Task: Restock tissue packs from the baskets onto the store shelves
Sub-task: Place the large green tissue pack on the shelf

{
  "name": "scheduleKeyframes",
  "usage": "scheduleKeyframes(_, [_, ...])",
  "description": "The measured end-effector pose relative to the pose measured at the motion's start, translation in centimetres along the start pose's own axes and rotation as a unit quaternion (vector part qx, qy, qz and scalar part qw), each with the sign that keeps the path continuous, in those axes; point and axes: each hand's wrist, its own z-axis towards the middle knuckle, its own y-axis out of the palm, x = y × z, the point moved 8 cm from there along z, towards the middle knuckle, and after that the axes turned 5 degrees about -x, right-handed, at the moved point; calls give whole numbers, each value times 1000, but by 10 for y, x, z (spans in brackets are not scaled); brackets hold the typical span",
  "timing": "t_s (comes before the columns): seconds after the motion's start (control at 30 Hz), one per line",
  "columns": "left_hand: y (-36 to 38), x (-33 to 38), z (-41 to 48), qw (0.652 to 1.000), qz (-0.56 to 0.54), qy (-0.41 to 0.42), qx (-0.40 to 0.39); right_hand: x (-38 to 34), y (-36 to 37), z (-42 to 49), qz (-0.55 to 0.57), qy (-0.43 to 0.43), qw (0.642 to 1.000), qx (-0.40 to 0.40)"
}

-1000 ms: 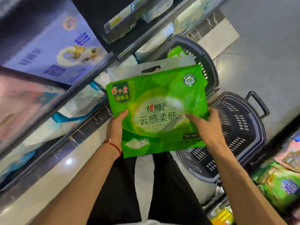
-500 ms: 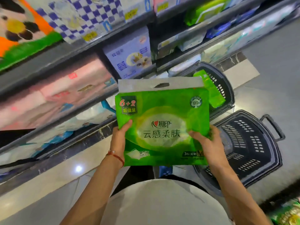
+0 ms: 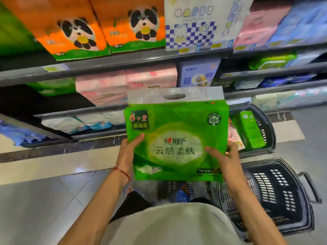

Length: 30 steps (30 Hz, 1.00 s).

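Fingers (image 3: pixel 213 151) of left hand (image 3: pixel 128 153) and right hand (image 3: pixel 225 157) grip the green tissue pack (image 3: pixel 177 131) at its lower side edges, thumbs on the front. Head view: pack upright in mid-air, facing the shelves (image 3: pixel 106 67), above the near basket (image 3: pixel 276 191). Probably light, soft and squashy with slick film. Side grip works, or the handle flap (image 3: pixel 175 97).

Tissue pack (image 3: pixel 177 138) upright before the shelves (image 3: pixel 106 65), left hand (image 3: pixel 126 152) at its left edge, right hand (image 3: pixel 224 158) at its right edge, thumbs on the front face. Two baskets sit on the floor (image 3: pixel 44 200) to the right: near basket (image 3: pixel 276 191) behind the pack's lower right corner, far basket (image 3: pixel 269 138) beyond it at the shelf foot, with a smaller pack (image 3: pixel 250 133) lying inside. Other packs (image 3: pixel 150 80) stand in rows on the shelves behind.
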Motion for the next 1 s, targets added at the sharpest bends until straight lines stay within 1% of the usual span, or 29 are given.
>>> scheduleKeyframes(0.2, [-101,12,-36,997,-57,41,19,-9,104,-24,-38,-18,998,-51])
scheduleKeyframes(0.4, [-247,27,-70,991,-68,69,88,-7,236,-74,-93,-36,992,-81])
scheduleKeyframes(0.53, [-334,36,-89,987,-70,68,127,-4,323,-106,-91,-35,988,-118])
scheduleKeyframes(0.63, [-388,44,-96,984,-69,83,144,4,371,-114,-81,-28,987,-139])
scheduleKeyframes(0.8, [-450,73,-94,976,-80,100,178,-1,439,-114,-94,-9,981,-170])
scheduleKeyframes(1.0, [-490,108,-59,970,-79,114,200,-18,496,-83,-95,-15,977,-189])
